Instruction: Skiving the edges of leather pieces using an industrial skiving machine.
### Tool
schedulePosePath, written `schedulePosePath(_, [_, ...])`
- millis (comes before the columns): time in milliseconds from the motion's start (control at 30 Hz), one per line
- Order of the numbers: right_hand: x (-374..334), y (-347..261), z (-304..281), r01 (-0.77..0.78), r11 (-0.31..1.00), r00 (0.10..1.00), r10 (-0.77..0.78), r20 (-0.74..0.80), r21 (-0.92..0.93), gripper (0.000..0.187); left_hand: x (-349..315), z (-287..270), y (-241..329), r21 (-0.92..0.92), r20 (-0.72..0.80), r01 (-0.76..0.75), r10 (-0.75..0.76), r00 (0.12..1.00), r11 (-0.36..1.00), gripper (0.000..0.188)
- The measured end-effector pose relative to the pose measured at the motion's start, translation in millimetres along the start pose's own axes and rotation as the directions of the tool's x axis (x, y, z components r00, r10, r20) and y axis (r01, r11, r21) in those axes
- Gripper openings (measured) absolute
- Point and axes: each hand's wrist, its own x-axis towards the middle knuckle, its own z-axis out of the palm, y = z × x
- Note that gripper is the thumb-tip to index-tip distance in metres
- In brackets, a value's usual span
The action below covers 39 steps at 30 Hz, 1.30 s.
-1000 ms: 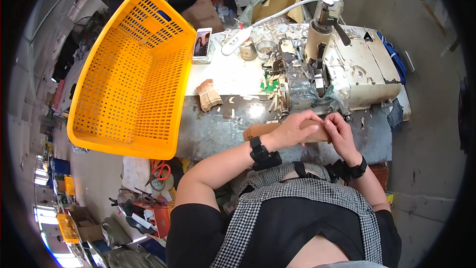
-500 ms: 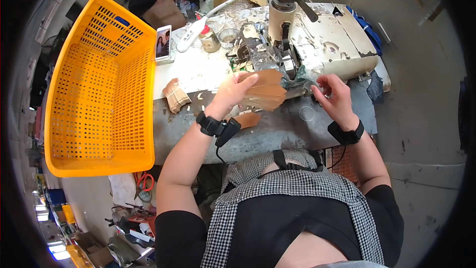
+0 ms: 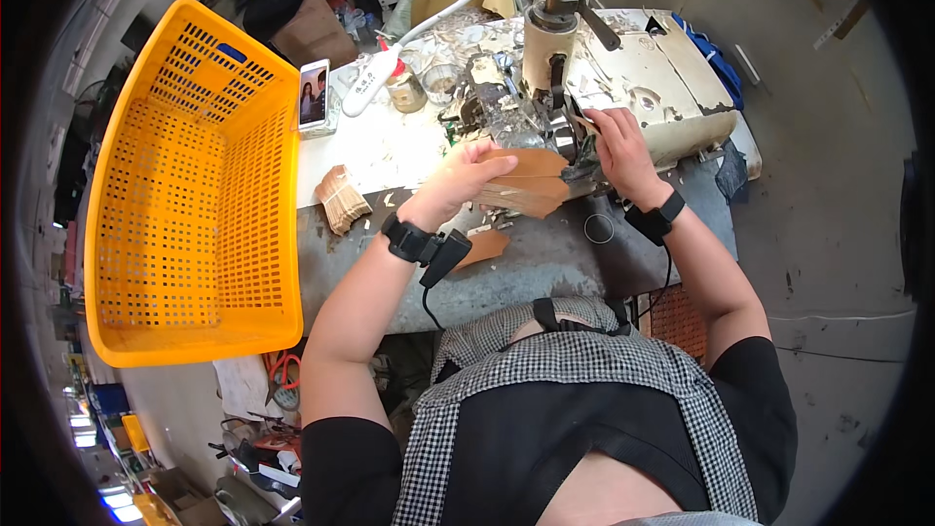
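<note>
A fanned stack of brown leather pieces is pinched in my left hand, thumb on top, its pointed ends toward the machine. My right hand has its fingers bent together beside the working head of a cream-coloured bench machine. What those fingers hold, if anything, is hidden. Below the left hand, one loose leather piece lies on the grey table edge. Left of it sits a banded bundle of similar pieces.
A large yellow plastic basket stands at the left. Beside it are a phone showing a picture, a white lamp head, a jar and a clear cup. Scraps litter the machine top.
My right hand has moved up and inward to the machine's working head, its fingers drawing together. The left hand still holds the leather stack in nearly the same place.
</note>
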Motion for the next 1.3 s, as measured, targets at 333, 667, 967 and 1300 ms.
schedulePosePath(333, [6, -8, -4, 0.074, 0.987, 0.992, -0.087, 0.086, 0.146, 0.06, 14, 3, 14, 0.084, -0.068, 0.159, -0.154, 0.986, 0.984, 0.018])
schedulePosePath(667, [-1, 2, 4, -0.012, 0.969, 0.998, 0.026, -0.053, 0.245, 0.045, 6, -15, 8, -0.02, -0.012, 0.111, -0.111, 0.994, 0.994, 0.019])
schedulePosePath(967, [12, -3, -3, 0.107, 0.953, 0.992, -0.123, 0.04, 0.282, 0.048, 16, 1, 12, 0.019, -0.011, 0.092, -0.092, 0.996, 0.996, 0.02])
schedulePosePath(1300, [7, 7, -1, 0.018, 0.952, 0.999, -0.029, 0.03, 0.306, 0.048, 15, -11, 18, 0.052, -0.069, 0.188, -0.184, 0.981, 0.981, 0.019])
